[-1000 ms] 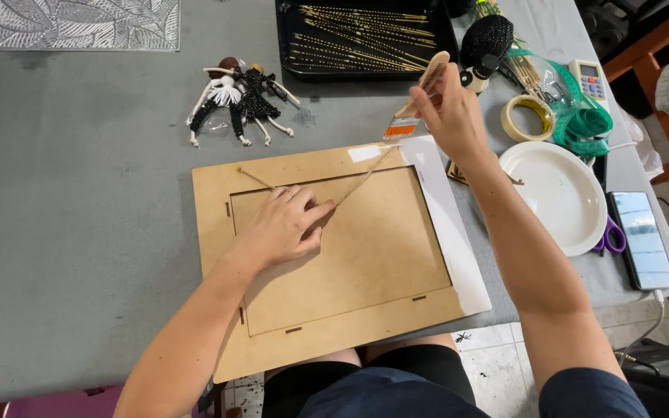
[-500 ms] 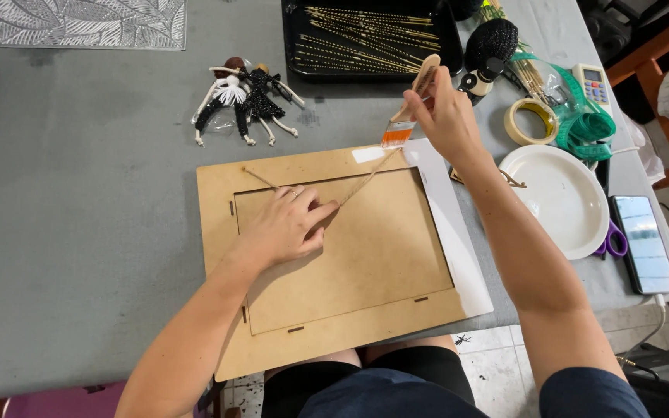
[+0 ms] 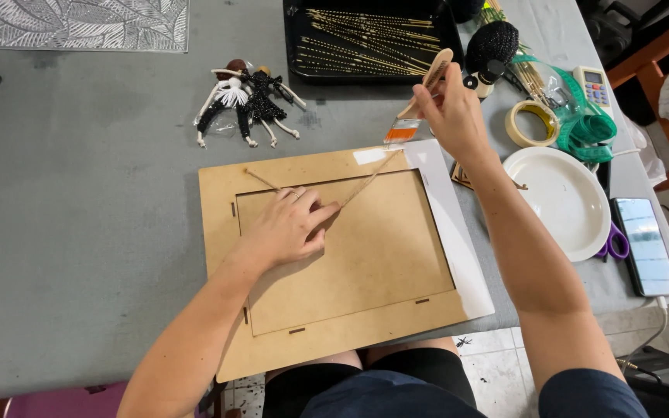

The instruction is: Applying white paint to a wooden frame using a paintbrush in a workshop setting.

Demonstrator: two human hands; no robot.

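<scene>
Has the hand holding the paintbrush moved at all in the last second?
Barely. The right hand with the paintbrush stays raised just below the black tray, beside the roll of tape.

Lying on the flat grey table [image 3: 79, 193] — a tan wooden frame board [image 3: 334, 263], black bead dolls [image 3: 245, 101], a round white plate [image 3: 559, 201], a black tray [image 3: 373, 39] — a dark smartphone [image 3: 644, 244] resting near the edge.

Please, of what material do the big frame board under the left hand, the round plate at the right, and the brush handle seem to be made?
Frame board: likely fibreboard; flat matte tan, no grain.
Plate: smooth glossy white, ceramic or plastic, unclear.
Brush handle in the right hand: pale, probably wood.
</scene>
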